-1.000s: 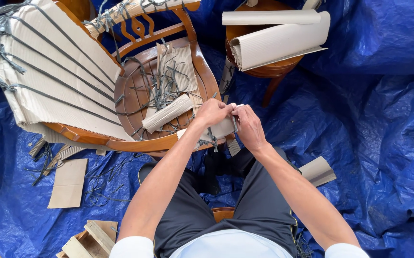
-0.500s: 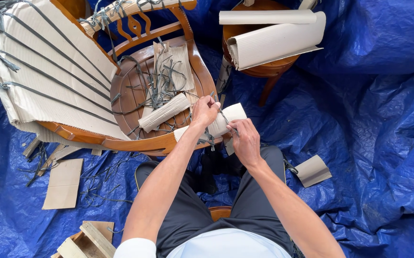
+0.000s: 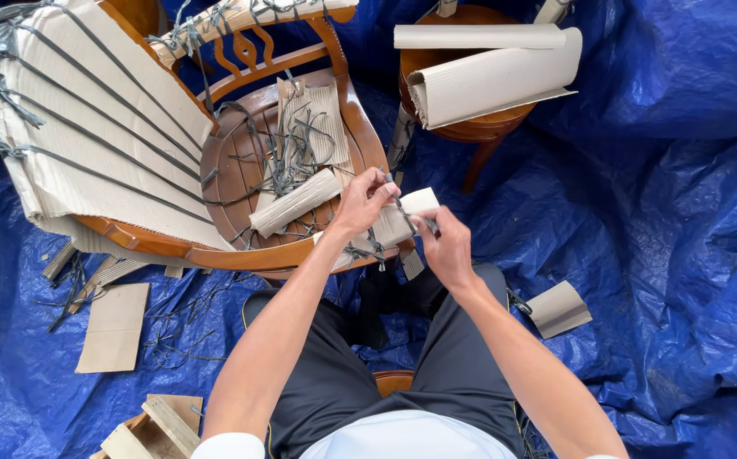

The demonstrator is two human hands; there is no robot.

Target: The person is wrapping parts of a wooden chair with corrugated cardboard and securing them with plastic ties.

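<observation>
Bright, even daylight — we see almost no hard shadow.

We get soft light from above; the blue tarp (image 3: 640, 212) shows pale sheen on its creases, brightest at upper right. The corrugated cardboard rolls (image 3: 491, 72) and the white shirt (image 3: 402, 438) come close to blowing out. Focus holds sharp across the frame — we notice only wide-angle stretching at the edges, and faint shadow under the wooden chair (image 3: 241, 255).
</observation>
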